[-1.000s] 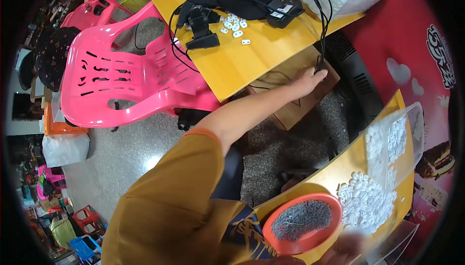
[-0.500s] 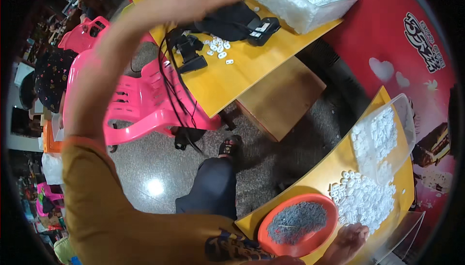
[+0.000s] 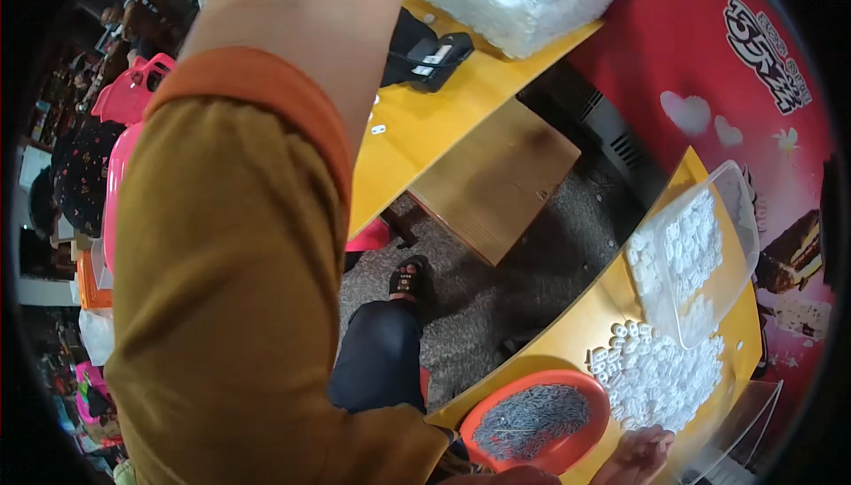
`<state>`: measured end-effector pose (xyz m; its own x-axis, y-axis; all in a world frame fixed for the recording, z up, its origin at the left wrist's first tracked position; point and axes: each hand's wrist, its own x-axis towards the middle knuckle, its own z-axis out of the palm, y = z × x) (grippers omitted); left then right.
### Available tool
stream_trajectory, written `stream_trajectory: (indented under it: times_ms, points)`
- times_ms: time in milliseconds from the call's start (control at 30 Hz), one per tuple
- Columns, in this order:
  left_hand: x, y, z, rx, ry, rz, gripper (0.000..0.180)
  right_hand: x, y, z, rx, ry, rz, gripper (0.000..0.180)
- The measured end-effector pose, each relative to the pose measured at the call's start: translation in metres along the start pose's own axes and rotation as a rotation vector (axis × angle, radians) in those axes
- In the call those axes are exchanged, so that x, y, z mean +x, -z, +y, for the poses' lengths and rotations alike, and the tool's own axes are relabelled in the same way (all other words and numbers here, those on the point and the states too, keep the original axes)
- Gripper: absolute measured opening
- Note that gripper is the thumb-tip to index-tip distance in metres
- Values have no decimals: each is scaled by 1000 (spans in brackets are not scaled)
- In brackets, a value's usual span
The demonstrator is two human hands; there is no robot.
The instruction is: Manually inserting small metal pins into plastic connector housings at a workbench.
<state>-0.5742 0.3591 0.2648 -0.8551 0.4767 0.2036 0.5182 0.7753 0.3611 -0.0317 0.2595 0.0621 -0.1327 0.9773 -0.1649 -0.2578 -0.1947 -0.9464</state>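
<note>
White plastic pieces (image 3: 665, 383) lie heaped on the yellow tabletop (image 3: 558, 348) in the head view, just beside a red bowl (image 3: 592, 414) and clear box (image 3: 727, 290). Right hand (image 3: 636, 456) is at the heap's lower edge; fingers curled, grip contents cannot be told. Left hand: beyond upper edge, grip unseen.

Indoor light, moderate, seemingly from above; source out of view. White pieces (image 3: 667, 383) brightest, nearly washed out in places. Soft sheen on lower worktop (image 3: 567, 339). Floor (image 3: 474, 321) dim, heavy shadow by the box (image 3: 505, 170). Arm (image 3: 301, 6) at top edge smooth with blur. Left background murky, detail poor. Fisheye curves the outer edges; black vignette fills corners.
</note>
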Motion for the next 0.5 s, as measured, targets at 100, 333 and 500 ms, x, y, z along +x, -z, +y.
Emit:
stream_trajectory:
  times_ms: [100,333,500]
  points:
    - [62,-111,-48,49,-572,851,21,4,3,4,30,-29,23,12]
    - [57,-187,-56,34,-885,263,31,7,1,4,19,-24,13,13]
    - [13,-153,-54,-22,-876,55,28,-1,-12,-1,-18,-13,-64,16]
